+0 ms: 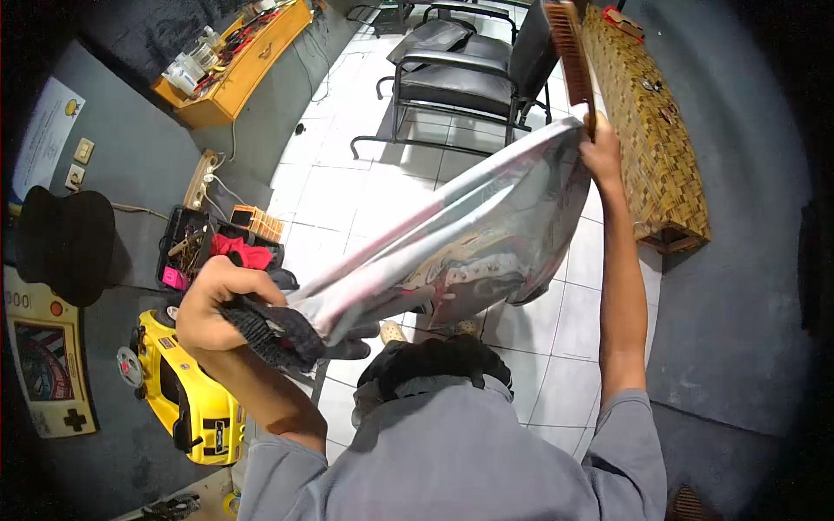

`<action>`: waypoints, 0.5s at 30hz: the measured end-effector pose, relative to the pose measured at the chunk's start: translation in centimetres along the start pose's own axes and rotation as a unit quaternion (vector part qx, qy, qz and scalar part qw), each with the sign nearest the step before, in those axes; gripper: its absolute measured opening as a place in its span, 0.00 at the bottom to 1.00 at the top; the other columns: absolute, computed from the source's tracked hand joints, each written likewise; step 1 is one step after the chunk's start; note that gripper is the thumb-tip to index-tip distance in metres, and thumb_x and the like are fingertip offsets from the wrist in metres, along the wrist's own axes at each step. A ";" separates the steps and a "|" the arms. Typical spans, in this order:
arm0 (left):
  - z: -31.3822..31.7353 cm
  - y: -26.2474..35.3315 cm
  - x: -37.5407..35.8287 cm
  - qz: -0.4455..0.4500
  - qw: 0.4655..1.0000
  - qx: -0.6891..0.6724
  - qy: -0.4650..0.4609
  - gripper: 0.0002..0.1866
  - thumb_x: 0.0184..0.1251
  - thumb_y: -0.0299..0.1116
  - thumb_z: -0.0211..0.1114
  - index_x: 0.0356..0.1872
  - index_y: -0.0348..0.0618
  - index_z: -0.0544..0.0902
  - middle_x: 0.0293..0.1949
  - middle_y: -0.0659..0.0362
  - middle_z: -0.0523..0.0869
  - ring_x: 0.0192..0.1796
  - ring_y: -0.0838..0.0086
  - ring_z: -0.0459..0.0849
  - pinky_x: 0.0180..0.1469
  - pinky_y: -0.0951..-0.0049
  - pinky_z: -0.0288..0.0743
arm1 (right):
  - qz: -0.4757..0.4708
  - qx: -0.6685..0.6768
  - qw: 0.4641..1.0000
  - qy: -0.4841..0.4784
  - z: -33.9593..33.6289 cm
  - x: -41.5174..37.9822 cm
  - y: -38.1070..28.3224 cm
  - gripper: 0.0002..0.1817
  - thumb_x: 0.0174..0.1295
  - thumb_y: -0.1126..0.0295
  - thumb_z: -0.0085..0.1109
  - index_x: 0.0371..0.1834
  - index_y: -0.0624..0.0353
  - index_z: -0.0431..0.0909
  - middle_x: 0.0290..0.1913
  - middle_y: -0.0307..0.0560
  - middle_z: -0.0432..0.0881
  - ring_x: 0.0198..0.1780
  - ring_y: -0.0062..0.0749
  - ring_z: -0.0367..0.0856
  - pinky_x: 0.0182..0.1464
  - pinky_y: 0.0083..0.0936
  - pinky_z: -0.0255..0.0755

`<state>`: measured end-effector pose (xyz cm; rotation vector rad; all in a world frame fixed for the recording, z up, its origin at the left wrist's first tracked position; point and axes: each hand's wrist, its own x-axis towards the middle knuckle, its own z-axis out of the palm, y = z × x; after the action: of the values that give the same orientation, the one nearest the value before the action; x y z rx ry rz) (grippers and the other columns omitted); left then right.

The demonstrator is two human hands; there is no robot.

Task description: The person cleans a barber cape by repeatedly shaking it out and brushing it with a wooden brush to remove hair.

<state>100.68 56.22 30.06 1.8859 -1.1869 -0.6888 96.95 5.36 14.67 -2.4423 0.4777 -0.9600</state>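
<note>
A light, patterned cloth [486,234] is stretched slantwise between my two hands, with grey, pink and yellow print on it. At the upper right my right hand [601,154] is closed on a corner of the cloth and on the handle of a long brown brush [573,65], whose bristles face left. On the left side my left hand [228,304] is closed round the other end of the cloth. A black knitted band [274,334] lies at its palm and wrist; how it is held is partly hidden.
Black chairs [456,82] stand ahead on white tiles. At right is a long woven box [656,148]. At left are a wooden shelf [252,74] with tools, an open black case [187,243] and a yellow toy car [187,391].
</note>
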 end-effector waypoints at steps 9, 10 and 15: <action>8.5 -0.3 3.3 -0.117 0.773 -0.424 0.458 0.12 0.51 0.25 0.61 0.38 0.30 0.79 0.38 0.54 0.81 0.42 0.72 0.79 0.48 0.76 0.70 | 0.066 -0.037 0.996 -0.054 8.3 -6.1 0.7 0.13 0.52 0.67 0.53 0.35 0.66 0.70 0.28 0.60 0.77 0.34 0.60 0.76 0.39 0.46 0.69; 8.6 0.3 4.8 -0.127 0.758 -0.455 0.449 0.13 0.53 0.26 0.62 0.41 0.31 0.78 0.38 0.55 0.81 0.40 0.72 0.79 0.46 0.75 0.71 | 0.117 0.039 0.989 -0.086 8.8 -7.8 -0.5 0.15 0.54 0.63 0.54 0.35 0.67 0.70 0.25 0.58 0.76 0.31 0.58 0.76 0.38 0.45 0.69; 9.7 -1.6 8.1 -0.179 0.816 -0.403 0.372 0.12 0.60 0.29 0.58 0.41 0.32 0.79 0.35 0.59 0.83 0.35 0.80 0.80 0.38 0.83 0.72 | 0.368 0.487 0.766 -0.199 5.8 -14.2 -9.1 0.18 0.68 0.54 0.39 0.35 0.59 0.67 0.18 0.33 0.60 0.16 0.17 0.59 0.17 0.17 0.55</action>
<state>97.32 46.00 23.13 1.3852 0.0165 -0.4468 92.48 21.38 8.15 -1.2401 0.5276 -0.1928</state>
